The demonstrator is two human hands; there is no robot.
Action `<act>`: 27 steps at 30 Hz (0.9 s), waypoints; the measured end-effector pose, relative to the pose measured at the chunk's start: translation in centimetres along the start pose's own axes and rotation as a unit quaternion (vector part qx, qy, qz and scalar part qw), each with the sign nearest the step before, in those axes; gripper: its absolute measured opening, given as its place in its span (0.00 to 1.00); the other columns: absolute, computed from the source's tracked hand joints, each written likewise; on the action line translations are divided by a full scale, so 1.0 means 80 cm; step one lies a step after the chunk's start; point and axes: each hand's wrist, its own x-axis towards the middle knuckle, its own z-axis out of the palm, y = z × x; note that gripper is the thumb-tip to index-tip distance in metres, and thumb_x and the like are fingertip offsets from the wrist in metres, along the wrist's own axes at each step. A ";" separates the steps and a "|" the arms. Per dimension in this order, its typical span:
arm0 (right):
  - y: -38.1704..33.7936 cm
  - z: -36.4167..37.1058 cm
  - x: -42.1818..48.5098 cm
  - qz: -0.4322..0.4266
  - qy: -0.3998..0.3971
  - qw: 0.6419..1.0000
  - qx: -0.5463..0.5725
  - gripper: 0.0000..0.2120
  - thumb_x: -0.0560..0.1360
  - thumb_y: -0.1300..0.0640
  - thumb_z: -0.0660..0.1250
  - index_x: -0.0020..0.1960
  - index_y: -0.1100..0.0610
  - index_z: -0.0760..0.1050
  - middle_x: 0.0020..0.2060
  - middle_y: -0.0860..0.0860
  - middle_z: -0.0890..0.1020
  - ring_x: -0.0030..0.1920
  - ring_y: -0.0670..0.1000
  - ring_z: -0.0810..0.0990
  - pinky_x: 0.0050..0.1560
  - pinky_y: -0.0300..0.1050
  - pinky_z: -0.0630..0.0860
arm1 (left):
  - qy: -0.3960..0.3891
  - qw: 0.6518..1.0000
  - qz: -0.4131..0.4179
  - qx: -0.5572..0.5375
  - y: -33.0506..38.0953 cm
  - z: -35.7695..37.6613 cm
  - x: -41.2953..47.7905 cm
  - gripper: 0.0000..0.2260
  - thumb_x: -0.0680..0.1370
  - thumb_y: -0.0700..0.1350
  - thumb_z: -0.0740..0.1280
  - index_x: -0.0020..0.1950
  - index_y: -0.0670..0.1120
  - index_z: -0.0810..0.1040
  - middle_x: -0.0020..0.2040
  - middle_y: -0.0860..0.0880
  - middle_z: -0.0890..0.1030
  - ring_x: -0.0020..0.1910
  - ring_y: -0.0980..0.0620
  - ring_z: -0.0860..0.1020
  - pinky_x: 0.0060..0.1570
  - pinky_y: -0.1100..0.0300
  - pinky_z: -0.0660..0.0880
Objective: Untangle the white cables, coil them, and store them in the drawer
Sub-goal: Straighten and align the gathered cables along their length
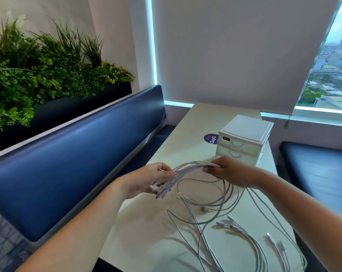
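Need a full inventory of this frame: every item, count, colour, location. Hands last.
white cables: several, exact count unclear; white; one bunch held between both hands, the rest looped and trailing on the table
drawer unit: one; white; on the table behind the hands, visible drawers closed
table: one; cream; centre
round sticker: one; purple; on the table, left of the drawer unit
bench backrest: one; blue; left
seat: one; blue; right
plants: a row; green; in a dark planter above the backrest
blind: one; pale; lowered behind the table
window: one; city view; far right
left hand: grips the cable bunch
right hand: grips the bunch's other end
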 end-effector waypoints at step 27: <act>-0.039 -0.047 0.021 -0.020 0.263 0.855 -0.446 0.12 0.80 0.46 0.55 0.52 0.52 0.71 0.42 0.51 0.81 0.41 0.58 0.80 0.36 0.44 0.66 | 0.197 0.894 0.201 0.349 0.080 -0.005 -0.015 0.25 0.79 0.63 0.59 0.35 0.44 0.67 0.31 0.48 0.69 0.30 0.51 0.66 0.32 0.55 0.63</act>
